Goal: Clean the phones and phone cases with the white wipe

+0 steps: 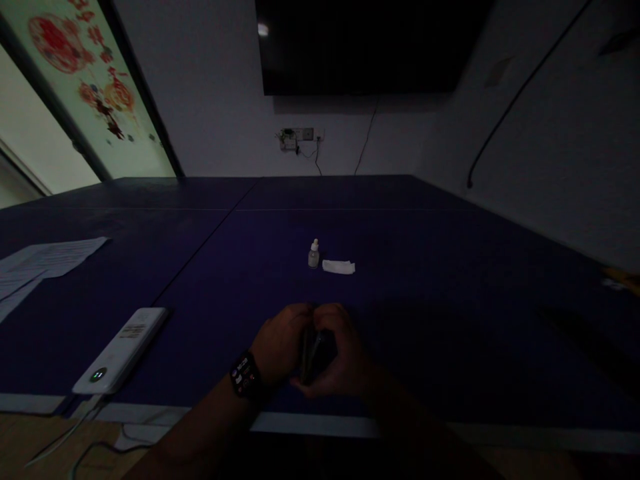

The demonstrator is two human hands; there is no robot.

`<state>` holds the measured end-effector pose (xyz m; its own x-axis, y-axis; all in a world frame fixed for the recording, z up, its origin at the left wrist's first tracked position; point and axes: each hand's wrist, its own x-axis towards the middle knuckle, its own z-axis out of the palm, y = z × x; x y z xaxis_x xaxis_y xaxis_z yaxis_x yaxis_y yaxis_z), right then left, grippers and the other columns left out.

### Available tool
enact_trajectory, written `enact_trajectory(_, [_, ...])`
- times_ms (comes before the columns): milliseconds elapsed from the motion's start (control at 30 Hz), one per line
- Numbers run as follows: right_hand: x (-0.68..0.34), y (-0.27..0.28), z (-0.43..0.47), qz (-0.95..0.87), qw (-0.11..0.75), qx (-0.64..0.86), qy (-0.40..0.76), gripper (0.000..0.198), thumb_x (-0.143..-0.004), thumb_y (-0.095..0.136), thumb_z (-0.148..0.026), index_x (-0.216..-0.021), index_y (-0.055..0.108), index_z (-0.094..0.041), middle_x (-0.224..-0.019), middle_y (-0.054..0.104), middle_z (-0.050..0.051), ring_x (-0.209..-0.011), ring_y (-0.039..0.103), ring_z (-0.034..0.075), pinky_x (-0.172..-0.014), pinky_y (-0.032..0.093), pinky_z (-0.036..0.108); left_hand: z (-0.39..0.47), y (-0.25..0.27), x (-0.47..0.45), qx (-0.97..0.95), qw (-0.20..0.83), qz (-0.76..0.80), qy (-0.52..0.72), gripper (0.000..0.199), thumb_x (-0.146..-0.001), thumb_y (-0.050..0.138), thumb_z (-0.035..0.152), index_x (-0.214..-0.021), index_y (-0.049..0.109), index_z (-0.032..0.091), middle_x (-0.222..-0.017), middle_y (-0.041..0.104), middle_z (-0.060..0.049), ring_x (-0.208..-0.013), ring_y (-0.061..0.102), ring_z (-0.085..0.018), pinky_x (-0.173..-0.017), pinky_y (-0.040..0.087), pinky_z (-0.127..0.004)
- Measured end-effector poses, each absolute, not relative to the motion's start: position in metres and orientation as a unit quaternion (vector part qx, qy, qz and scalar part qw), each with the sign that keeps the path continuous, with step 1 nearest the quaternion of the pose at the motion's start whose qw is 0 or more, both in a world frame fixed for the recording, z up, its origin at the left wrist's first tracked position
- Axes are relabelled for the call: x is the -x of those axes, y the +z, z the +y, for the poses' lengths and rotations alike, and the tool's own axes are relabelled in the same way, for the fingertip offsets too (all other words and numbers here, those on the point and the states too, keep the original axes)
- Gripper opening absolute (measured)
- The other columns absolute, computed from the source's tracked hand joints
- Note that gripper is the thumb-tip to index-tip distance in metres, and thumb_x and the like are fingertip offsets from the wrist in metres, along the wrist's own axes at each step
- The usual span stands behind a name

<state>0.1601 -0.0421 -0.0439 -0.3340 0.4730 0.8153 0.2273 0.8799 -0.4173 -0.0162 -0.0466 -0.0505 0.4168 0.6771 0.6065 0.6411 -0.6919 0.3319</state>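
Observation:
Near the front edge of the blue table [425,267], my left hand [281,341] and my right hand [347,357] meet, both curled around a dark object [313,350]. It has flat faces and a narrow gap or fold along it; the dim light hides its kind. My left wrist wears a watch [245,375] with a lit screen. Beyond the hands, a small clear dropper bottle [313,256] with a white top stands upright. Just to its right lies a folded white cloth or tissue [339,267]. Neither hand touches these two.
A white power bank [123,350] with a lit display and cables lies at the front left. Printed papers [55,260] are spread at the far left. A dark long item [585,340] lies dimly at the right. On the back wall are a large screen [370,47] and sockets [297,137].

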Motion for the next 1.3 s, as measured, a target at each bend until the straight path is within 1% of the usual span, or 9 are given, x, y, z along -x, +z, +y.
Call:
enact_trajectory(133, [-0.155,-0.038,-0.038,-0.816,0.523,0.207,0.131,0.069,-0.053,0.087,-0.036,-0.11,0.048,-0.028,-0.101,0.063,0.003,-0.091,0.062,0.025,-0.079,0.051,0.04,-0.046,-0.046,0.017,-0.819,0.03,0.403,0.407,0.024,-0.094,0.045,0.014,-0.107,0.065,0.019,-0.107,0.071,-0.008,-0.098,0.069,-0.019,-0.085,0.059,-0.033])
enact_trajectory(300, [-0.149,-0.036,-0.033,-0.811,0.533,0.205,0.125,0.066,-0.048,0.088,-0.04,-0.099,0.048,-0.027,-0.094,0.062,0.001,-0.083,0.062,0.023,-0.072,0.052,0.038,-0.047,-0.04,0.017,-0.819,0.046,0.422,0.386,0.019,-0.093,0.048,0.015,-0.102,0.064,0.019,-0.102,0.069,-0.008,-0.09,0.068,-0.019,-0.075,0.057,-0.03])
enact_trajectory(633, [-0.15,-0.036,-0.029,-0.81,0.545,0.204,0.073,0.064,-0.05,0.087,-0.052,-0.094,0.048,-0.027,-0.086,0.059,0.001,-0.074,0.059,0.02,-0.062,0.049,0.034,-0.046,-0.029,0.011,-0.817,0.087,0.453,0.347,0.017,-0.093,0.049,0.014,-0.099,0.063,0.021,-0.104,0.069,-0.006,-0.092,0.066,-0.018,-0.078,0.056,-0.029])
enact_trajectory(833, [-0.147,-0.034,-0.027,-0.814,0.525,0.231,0.095,0.064,-0.049,0.09,-0.056,-0.089,0.049,-0.027,-0.082,0.06,0.0,-0.072,0.06,0.021,-0.064,0.048,0.036,-0.041,-0.041,0.017,-0.793,0.096,0.457,0.391,0.018,-0.093,0.049,0.015,-0.101,0.064,0.021,-0.105,0.069,-0.006,-0.089,0.067,-0.018,-0.076,0.056,-0.03])
enact_trajectory(933, [-0.146,-0.033,-0.026,-0.816,0.523,0.223,0.104,0.064,-0.048,0.09,-0.055,-0.088,0.049,-0.027,-0.082,0.062,0.0,-0.072,0.061,0.021,-0.064,0.048,0.036,-0.037,-0.047,0.019,-0.789,0.106,0.415,0.44,0.019,-0.095,0.048,0.017,-0.104,0.063,0.022,-0.106,0.068,-0.007,-0.093,0.066,-0.019,-0.08,0.056,-0.031])
enact_trajectory(1000, [-0.146,-0.034,-0.025,-0.816,0.527,0.215,0.104,0.065,-0.047,0.091,-0.055,-0.087,0.048,-0.027,-0.08,0.062,-0.001,-0.071,0.061,0.02,-0.065,0.048,0.035,-0.036,-0.047,0.02,-0.795,0.119,0.355,0.478,0.018,-0.098,0.047,0.019,-0.107,0.062,0.022,-0.107,0.068,-0.008,-0.099,0.065,-0.02,-0.088,0.055,-0.034])
enact_trajectory(1100, [-0.149,-0.034,-0.022,-0.816,0.518,0.224,0.124,0.067,-0.045,0.093,-0.055,-0.086,0.048,-0.027,-0.079,0.062,-0.001,-0.072,0.061,0.02,-0.065,0.048,0.035,-0.036,-0.042,0.021,-0.796,0.154,0.281,0.514,0.02,-0.102,0.044,0.023,-0.116,0.059,0.023,-0.109,0.067,-0.009,-0.108,0.063,-0.022,-0.106,0.048,-0.043])
enact_trajectory(1167, [-0.152,-0.034,-0.019,-0.821,0.503,0.228,0.146,0.067,-0.044,0.093,-0.054,-0.087,0.049,-0.028,-0.081,0.062,-0.001,-0.074,0.061,0.021,-0.067,0.049,0.036,-0.038,-0.039,0.021,-0.786,0.185,0.262,0.528,0.027,-0.105,0.04,0.028,-0.124,0.058,0.023,-0.115,0.066,-0.01,-0.114,0.061,-0.024,-0.112,0.041,-0.048])
enact_trajectory(1300, [-0.153,-0.036,-0.016,-0.824,0.494,0.217,0.175,0.07,-0.042,0.095,-0.045,-0.092,0.048,-0.028,-0.088,0.061,0.0,-0.084,0.061,0.023,-0.076,0.05,0.038,-0.046,-0.04,0.014,-0.755,0.235,0.248,0.559,0.045,-0.106,0.03,0.047,-0.133,0.058,0.024,-0.126,0.059,-0.012,-0.119,0.055,-0.027,-0.107,0.041,-0.047])
